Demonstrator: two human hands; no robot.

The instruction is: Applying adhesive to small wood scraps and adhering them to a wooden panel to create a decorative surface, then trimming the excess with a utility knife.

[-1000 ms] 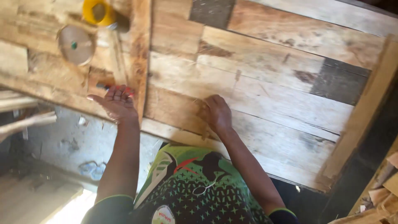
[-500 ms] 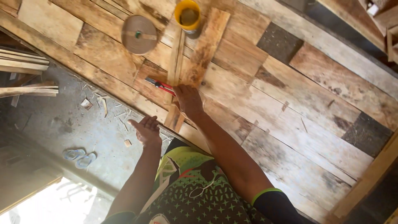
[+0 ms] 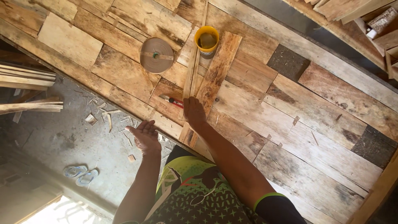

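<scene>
We note the right hand (image 3: 194,112) lying flat, fingers together, pressing on the wooden plank (image 3: 214,74) at its near end; nothing clamped, palm-down contact only. Left hand (image 3: 145,135) hangs off the workbench (image 3: 323,120) edge, over the floor, palm up, fingers spread apart, empty.

Locations, all ref. the plank: it lies lengthwise on the bench, far end touching the yellow cup (image 3: 207,40). Two thin wood strips (image 3: 191,68) lie just beside its left edge, parallel. A red-handled tool (image 3: 174,101), prob. a utility knife or marker (cannot tell which), lies just left of the near end, near the right fingertips. Roll of edge banding (image 3: 156,55) sits further left, apart from the strips.

Handling, our judgement: the plank looks stiff, rough-sawn, fairly light for one hand; splinter risk along edges; not slippery. Best taken by both long edges near mid-length, or pinned flat from above as now. Strips look thin and likely to flex or snap if levered.

Count: 1 plank, 2 strips, 1 cup, 1 roll, 1 red tool, 1 pr. of sandals (image 3: 81,175) on the floor below-left, scattered offcuts uncounted.
</scene>
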